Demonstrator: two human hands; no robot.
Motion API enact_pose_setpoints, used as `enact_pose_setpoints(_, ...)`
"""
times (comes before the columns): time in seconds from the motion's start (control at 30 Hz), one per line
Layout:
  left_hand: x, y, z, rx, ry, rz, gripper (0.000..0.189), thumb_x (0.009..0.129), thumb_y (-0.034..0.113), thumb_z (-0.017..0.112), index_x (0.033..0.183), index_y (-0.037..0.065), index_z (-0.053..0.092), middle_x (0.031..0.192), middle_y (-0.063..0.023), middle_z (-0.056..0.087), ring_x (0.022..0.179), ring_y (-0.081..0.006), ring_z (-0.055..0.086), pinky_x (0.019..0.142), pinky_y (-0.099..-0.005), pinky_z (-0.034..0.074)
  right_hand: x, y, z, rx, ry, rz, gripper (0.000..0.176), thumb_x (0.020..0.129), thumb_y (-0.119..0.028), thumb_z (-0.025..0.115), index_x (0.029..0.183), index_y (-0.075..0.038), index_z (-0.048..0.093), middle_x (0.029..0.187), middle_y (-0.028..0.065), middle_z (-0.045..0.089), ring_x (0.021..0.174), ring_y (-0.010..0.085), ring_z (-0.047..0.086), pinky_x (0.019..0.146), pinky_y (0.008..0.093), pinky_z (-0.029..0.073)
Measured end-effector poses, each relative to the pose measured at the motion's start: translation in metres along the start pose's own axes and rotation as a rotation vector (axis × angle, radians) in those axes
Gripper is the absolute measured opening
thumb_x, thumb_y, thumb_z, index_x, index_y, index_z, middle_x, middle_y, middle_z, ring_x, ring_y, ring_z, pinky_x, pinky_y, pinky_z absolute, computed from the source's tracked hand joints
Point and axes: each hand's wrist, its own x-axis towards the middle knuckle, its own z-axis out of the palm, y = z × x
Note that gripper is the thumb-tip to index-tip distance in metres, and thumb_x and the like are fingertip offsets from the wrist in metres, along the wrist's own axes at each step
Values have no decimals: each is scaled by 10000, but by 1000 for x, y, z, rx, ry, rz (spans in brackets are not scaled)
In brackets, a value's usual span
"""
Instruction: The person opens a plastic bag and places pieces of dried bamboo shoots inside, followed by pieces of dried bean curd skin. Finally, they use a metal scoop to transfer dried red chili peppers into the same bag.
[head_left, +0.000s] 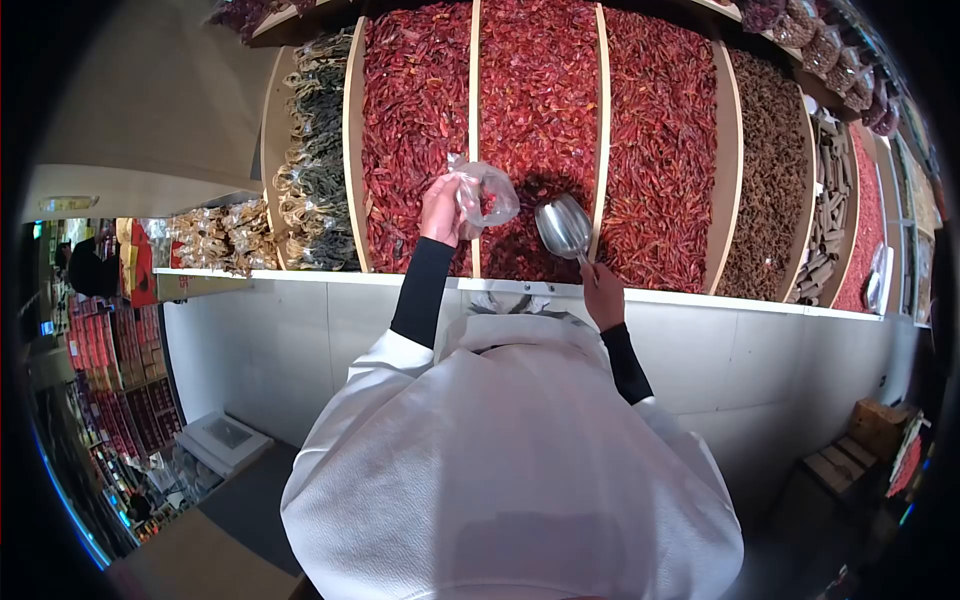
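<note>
My left hand [441, 210] is closed on the edge of a clear plastic bag [497, 200], whose mouth stands open; a little red shows inside it. The bag hangs over the divider between two compartments of dried red chilies [538, 90]. My right hand [602, 296] grips the handle of a shiny metal scoop [564, 226]. The scoop's bowl is just right of the bag and apart from it, over the front of the middle chili compartment. What the bowl holds, if anything, I cannot make out.
More dried chilies [660, 150] fill the compartment to the right, then brown dried spice [768, 170] and bark-like sticks [826, 205]. Bundled dark green goods [322, 150] lie left. Wooden dividers [601, 130] separate the compartments. A wooden crate [838, 462] stands at lower right.
</note>
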Motion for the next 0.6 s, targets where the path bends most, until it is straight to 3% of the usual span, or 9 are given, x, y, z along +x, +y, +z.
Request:
enact_pose_setpoints(0.17,4,10,-4,-12,121,9,265,943,124,480,1105,-15,638,913,-66,694,698,-95,601,648,-242,481,26,-9,43,13,83,-11,374,963,-398,505,961,-45,629,792,221,653,761,428,628,646,493,476)
enact_pose_setpoints(0.27,18,10,-24,-79,4,-6,257,961,132,464,1088,-15,633,878,-58,683,655,-85,591,553,-219,466,41,-16,71,73,108,2,332,981,-320,505,956,-13,629,809,183,649,796,367,638,687,424,471)
enact_pose_setpoints(0.37,15,18,-25,-53,-17,-19,286,970,121,461,1172,-23,602,892,-26,658,692,-78,587,586,-198,473,51,-19,93,90,121,-8,310,981,-302,507,949,-16,622,820,184,650,803,363,637,695,420,470)
enact_pose_setpoints(0.4,14,21,-30,-4,-41,-35,315,1006,153,408,1212,-23,568,923,-49,656,713,-99,609,637,-222,526,52,-20,100,153,175,-75,295,982,-288,508,939,-14,609,803,187,636,782,362,626,692,422,462)
enact_pose_setpoints(0.5,5,30,-32,-69,-4,-124,249,1013,148,406,1100,-5,583,883,-59,650,681,-109,600,588,-241,515,49,-21,101,144,153,-62,299,983,-288,505,925,-9,594,779,188,618,751,361,610,676,428,450)
enact_pose_setpoints(0.6,15,23,-58,-93,-138,-187,239,1016,142,402,1105,-1,572,867,-51,624,696,-129,600,639,-265,530,35,-17,98,161,178,-62,294,987,-280,500,924,-11,597,714,170,564,658,310,566,638,404,440)
